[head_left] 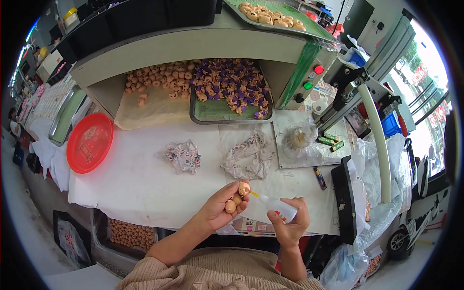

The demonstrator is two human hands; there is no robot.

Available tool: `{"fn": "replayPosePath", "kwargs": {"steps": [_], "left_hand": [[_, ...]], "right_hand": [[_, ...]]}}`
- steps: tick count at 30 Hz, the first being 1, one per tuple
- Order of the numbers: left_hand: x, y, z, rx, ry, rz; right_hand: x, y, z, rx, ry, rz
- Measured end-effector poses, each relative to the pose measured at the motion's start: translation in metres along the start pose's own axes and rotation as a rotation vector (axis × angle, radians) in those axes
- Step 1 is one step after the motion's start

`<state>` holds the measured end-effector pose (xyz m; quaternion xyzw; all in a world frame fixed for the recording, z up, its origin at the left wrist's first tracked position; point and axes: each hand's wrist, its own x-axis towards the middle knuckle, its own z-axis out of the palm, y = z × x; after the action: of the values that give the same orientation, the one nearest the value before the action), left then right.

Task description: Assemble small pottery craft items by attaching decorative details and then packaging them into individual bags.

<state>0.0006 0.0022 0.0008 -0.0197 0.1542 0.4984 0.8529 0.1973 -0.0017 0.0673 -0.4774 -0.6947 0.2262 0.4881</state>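
Observation:
My left hand [216,209] is closed around several small, round, beige doll heads. One doll head [244,188] is pinched at the fingertips, with its hollow side showing, and another doll head [231,206] rests lower in the fingers. My right hand [293,224] grips a white squeeze bottle [279,208], tilted toward the left. Its thin yellow nozzle [254,194] points at the pinched head, right beside its edge; whether they touch I cannot tell. Beyond my hands, two crumpled floral cloths, one smaller [183,157] and one larger [249,155], lie on the white-covered table [140,186].
Under the shelf sit a pile of beige heads [166,77] and a dark tray [208,121] of small purple-dressed figures. A red basin [90,142] is at the left. To the right stand a lever press [355,96], a bag-wrapped object [299,137], a lighter [319,178] and a black bin [344,200].

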Motion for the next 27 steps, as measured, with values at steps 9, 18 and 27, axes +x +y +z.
{"fn": "replayPosePath", "kwargs": {"steps": [9,18,27], "left_hand": [[-0.002,-0.003,0.014,0.031,0.108,0.031],[-0.002,-0.003,0.010,0.088,0.089,-0.003],[-0.002,-0.001,0.011,0.103,0.088,0.011]], "right_hand": [[0.001,0.004,-0.001,-0.055,0.003,-0.039],[0.003,0.009,-0.002,-0.080,0.023,-0.053],[0.002,0.011,-0.005,-0.095,0.027,-0.073]]}}
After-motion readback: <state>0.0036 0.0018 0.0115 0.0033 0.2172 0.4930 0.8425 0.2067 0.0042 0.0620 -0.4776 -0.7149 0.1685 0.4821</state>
